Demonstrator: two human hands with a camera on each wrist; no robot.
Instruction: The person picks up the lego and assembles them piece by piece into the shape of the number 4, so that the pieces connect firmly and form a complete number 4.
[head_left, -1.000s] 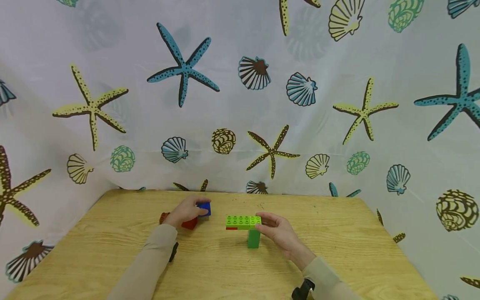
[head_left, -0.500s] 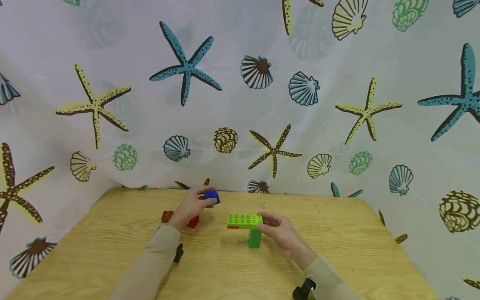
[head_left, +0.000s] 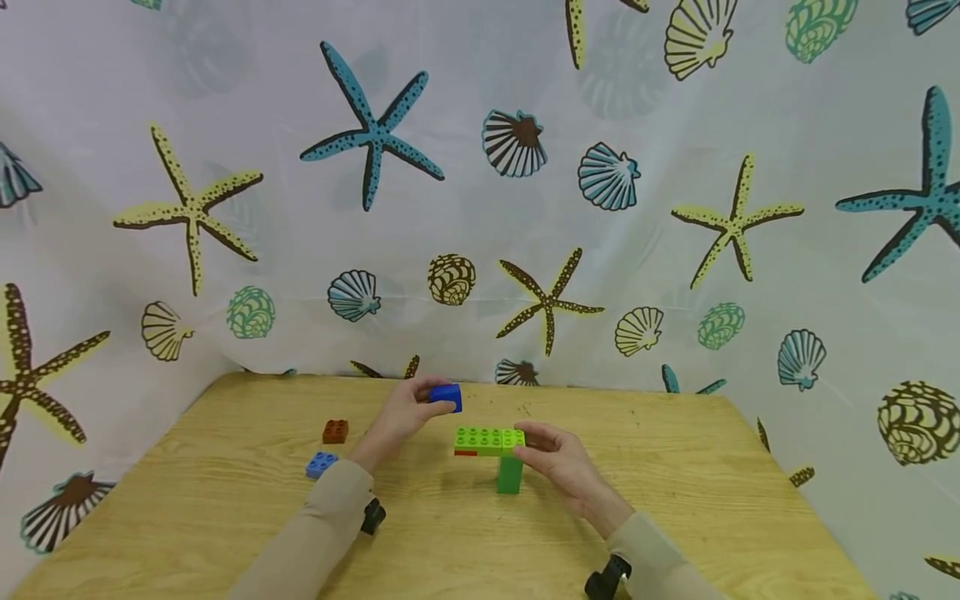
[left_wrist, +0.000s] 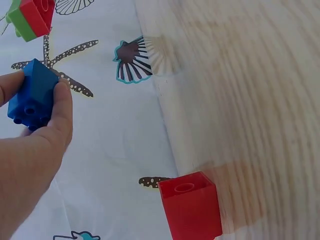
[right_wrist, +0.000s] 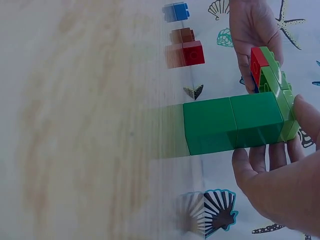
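My left hand pinches a dark blue toy brick between thumb and fingers, held above the table. In the left wrist view that blue brick has its studs tilted downward. My right hand grips the right end of a toy brick structure. Its top is a row of light green bricks, carried by a column of dark green bricks standing on the table. A red brick sits under the row's left end, apart from the table.
On the wooden table, left of my left arm, lie a brown brick and a lighter blue brick. A loose red brick, hidden by my left arm in the head view, stands near them. A shell-patterned cloth hangs behind.
My left hand has lifted the dark blue brick off the table and carried it right, toward the structure. The brown and lighter blue bricks have come into view. My right hand keeps its hold.
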